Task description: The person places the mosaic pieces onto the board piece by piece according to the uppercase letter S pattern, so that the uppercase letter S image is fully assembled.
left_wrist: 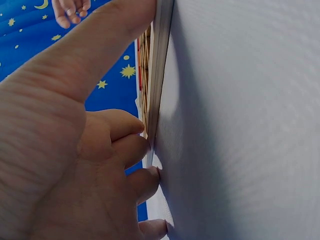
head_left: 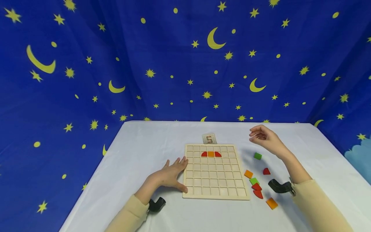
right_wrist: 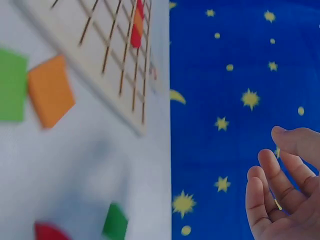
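Note:
My left hand [head_left: 172, 174] spreads its fingers along the left edge of a wooden grid board [head_left: 214, 197], thumb near the lower corner. In the left wrist view the thumb [left_wrist: 117, 22] lies at the board's rim. Three pieces form a row near the board's top: an orange square [head_left: 211, 154] between two red quarter-rounds [head_left: 204, 154]. Raised above the table beyond the board's right side, my right hand [head_left: 268, 140] has loosely bent fingers with nothing between them. Below it lies a dark green square [head_left: 257, 156]. The right wrist view shows the right hand [right_wrist: 285, 185] before the blue curtain.
Right of the board lie loose pieces: orange squares [head_left: 248, 174], a light green square [head_left: 254, 181] and red pieces [head_left: 266, 171]. A small pattern card [head_left: 209, 138] with an S-like figure touches the board's far edge. A starry blue curtain [head_left: 174, 58] stands behind the white table [head_left: 145, 138].

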`<state>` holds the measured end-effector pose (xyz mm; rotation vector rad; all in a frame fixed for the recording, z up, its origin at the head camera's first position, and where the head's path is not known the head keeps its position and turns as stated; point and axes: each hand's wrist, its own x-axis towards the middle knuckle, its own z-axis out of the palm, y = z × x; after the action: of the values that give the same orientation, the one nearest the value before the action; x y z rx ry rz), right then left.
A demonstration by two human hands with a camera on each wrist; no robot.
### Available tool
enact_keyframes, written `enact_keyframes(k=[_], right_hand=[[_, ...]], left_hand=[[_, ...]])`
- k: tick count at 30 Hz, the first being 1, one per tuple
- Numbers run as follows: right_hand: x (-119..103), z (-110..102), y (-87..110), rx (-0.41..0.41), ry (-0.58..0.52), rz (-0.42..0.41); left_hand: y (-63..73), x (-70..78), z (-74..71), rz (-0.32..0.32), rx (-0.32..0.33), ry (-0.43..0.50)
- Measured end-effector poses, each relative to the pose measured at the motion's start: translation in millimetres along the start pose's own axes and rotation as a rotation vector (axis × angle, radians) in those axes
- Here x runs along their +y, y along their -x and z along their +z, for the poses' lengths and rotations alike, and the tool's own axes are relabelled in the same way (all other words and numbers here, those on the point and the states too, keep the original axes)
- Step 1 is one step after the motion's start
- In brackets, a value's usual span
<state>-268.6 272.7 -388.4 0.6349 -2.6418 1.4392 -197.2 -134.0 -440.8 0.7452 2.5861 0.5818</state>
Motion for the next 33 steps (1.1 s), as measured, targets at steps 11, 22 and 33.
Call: enact_keyframes(k=[11,22,33], right_hand=[[30.3,-15.3,23.8,0.040,0.060,0.102],[46.5,-10.2,33.1,-0.003,0.133,0.244],[59.3,-3.0,31.1,-0.060,0.185,0.325]], left_hand=[[0.5,-1.4,1.2,-0.002,0.005,-0.002],[0.1,-0.7,0.7,0.010,0.012,-0.002],[-1.1,-2.0,1.9,0.007,0.005,-0.006]])
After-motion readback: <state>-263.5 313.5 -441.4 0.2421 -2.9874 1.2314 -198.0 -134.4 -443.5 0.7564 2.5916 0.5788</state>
